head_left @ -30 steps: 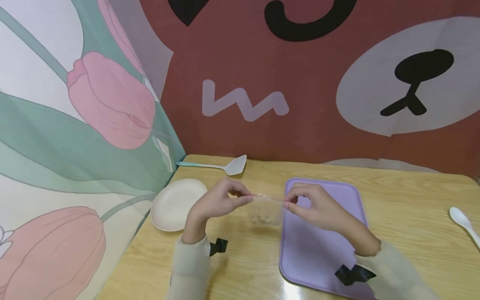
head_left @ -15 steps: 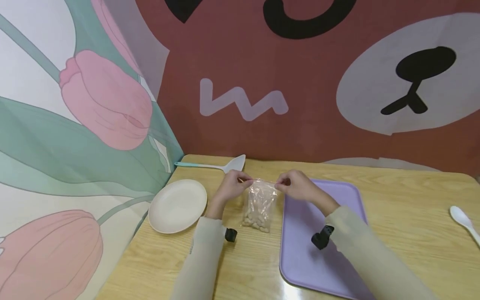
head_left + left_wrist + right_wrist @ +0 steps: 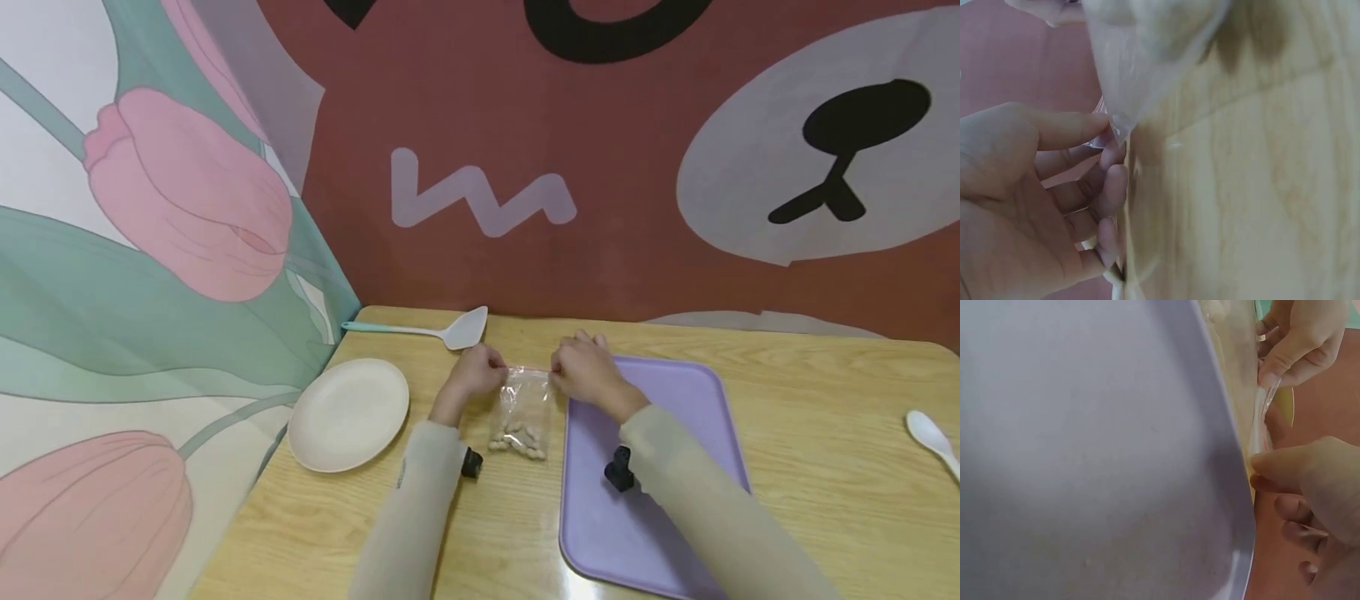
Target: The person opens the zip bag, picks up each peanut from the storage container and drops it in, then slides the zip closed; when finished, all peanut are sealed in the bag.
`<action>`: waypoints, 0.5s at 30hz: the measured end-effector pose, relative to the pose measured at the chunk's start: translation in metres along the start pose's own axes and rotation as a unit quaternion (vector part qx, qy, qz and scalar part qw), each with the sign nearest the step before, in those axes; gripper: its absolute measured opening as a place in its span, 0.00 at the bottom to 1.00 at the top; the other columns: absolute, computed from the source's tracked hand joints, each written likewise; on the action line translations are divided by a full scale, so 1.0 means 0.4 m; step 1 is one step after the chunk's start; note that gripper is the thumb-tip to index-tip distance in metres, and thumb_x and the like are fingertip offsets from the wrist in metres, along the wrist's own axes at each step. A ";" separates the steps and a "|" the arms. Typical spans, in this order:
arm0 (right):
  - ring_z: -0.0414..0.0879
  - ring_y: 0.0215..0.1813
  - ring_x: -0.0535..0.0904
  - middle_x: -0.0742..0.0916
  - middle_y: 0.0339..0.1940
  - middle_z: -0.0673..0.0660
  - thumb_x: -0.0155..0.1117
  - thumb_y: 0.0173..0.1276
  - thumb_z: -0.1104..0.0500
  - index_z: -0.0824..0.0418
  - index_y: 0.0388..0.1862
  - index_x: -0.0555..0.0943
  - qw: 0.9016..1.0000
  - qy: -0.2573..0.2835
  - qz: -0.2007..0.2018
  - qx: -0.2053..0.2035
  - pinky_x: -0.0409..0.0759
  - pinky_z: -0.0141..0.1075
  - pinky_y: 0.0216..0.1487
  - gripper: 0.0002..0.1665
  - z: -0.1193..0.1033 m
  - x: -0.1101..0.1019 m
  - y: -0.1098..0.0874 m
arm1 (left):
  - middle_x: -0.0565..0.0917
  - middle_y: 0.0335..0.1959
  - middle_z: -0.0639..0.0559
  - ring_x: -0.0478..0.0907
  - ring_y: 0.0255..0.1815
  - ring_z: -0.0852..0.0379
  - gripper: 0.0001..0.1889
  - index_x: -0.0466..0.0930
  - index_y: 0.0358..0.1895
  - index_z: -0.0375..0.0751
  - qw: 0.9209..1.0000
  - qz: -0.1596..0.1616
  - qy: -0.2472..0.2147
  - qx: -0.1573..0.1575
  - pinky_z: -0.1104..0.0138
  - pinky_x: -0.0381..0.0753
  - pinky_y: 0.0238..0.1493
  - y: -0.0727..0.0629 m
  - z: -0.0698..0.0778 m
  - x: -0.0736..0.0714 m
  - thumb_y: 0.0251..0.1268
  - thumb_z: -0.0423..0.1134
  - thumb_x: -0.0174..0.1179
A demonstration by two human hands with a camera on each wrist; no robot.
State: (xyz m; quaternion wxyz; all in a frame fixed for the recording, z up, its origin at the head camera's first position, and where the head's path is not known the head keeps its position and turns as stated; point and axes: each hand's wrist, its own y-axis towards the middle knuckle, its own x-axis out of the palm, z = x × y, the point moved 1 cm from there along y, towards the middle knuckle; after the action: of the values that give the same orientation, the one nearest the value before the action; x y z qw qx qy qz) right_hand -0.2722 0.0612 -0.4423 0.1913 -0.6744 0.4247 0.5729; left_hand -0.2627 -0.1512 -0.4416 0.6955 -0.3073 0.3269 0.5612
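A clear zip bag (image 3: 522, 404) with several pale, nut-like pieces at its bottom lies between my hands, left of the purple tray (image 3: 637, 533). Its red-edged top faces away from me. My left hand (image 3: 480, 371) pinches the top left corner; in the left wrist view, thumb and forefinger of the left hand (image 3: 1041, 187) meet on the plastic while the other fingers curl loosely. With its thumb and forefinger, my right hand (image 3: 588, 367) pinches the top right corner, just by the tray's far left corner. The right wrist view has the right hand (image 3: 1322, 500) at the bag's edge.
A cream plate (image 3: 348, 415) sits to the left on the wooden table (image 3: 495, 533). Behind it lies a white spatula (image 3: 465, 329) with a mint handle. Far right is a white spoon (image 3: 930, 435). A printed cloth (image 3: 480, 267) hangs along the back edge.
Both hands have moved forward, away from me, with the bag. The bag has gone from held up over the table to lying flat. Both hands keep their pinch.
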 end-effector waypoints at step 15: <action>0.50 0.37 0.69 0.81 0.32 0.50 0.77 0.54 0.58 0.50 0.27 0.86 0.999 -0.025 -0.028 0.040 0.61 0.47 0.42 0.05 -0.015 0.012 -0.008 | 0.78 0.30 0.51 0.74 0.33 0.53 0.06 0.77 0.28 0.44 0.988 -0.055 0.127 -0.062 0.59 0.73 0.33 -0.011 0.035 0.020 0.63 0.31 0.56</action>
State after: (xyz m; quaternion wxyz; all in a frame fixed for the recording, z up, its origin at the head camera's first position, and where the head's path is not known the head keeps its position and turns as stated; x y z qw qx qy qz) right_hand -0.2661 0.0569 -0.4460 0.2444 -0.6634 0.4230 0.5667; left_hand -0.2554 -0.1363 -0.4391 0.6576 -0.4364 0.3597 0.4977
